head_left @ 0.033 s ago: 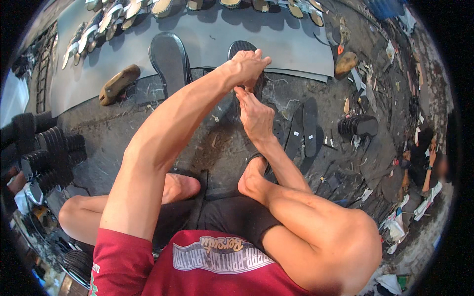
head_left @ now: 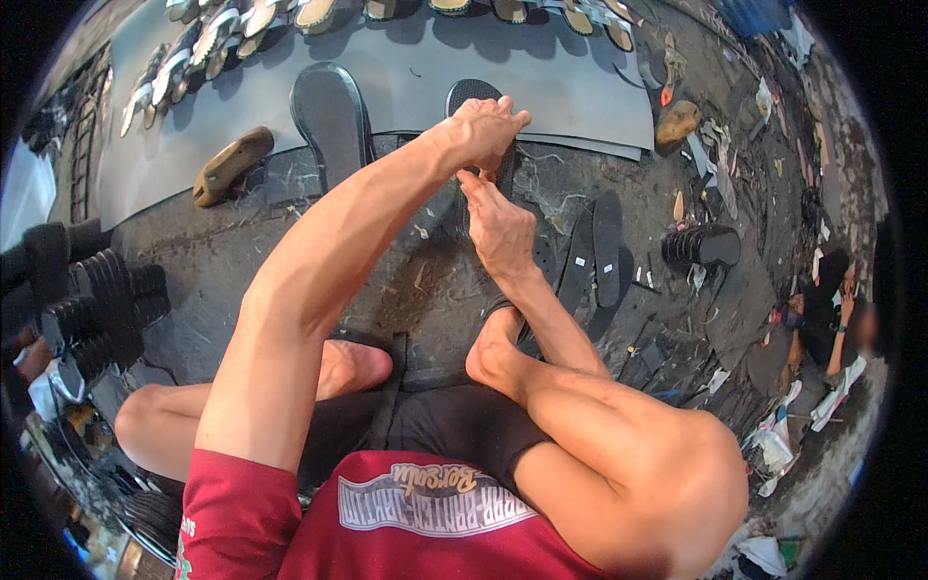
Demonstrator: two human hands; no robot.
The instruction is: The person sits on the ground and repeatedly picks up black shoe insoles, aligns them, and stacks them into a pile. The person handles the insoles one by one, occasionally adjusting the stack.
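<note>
In front of me lies a dark shoe sole (head_left: 474, 91) with a textured tip. My left hand (head_left: 485, 130) is closed over its middle, hiding much of it. Just nearer to me, my right hand (head_left: 504, 228) is closed in a pinch at the sole's edge, its fingertips almost meeting the left hand. Whatever sits between those right fingertips is hidden. To the left is a larger black sole (head_left: 331, 116) with a raised rim, its far part on the grey sheet (head_left: 411, 72).
A wooden shoe last (head_left: 234, 166) lies at left, another last (head_left: 678, 124) at right. Two black insoles (head_left: 606, 249) and a bundle of soles (head_left: 701, 247) lie right. Rows of sandals (head_left: 316, 14) line the sheet's back. Black soles are stacked (head_left: 97, 280) left. Another person (head_left: 833, 314) is far right.
</note>
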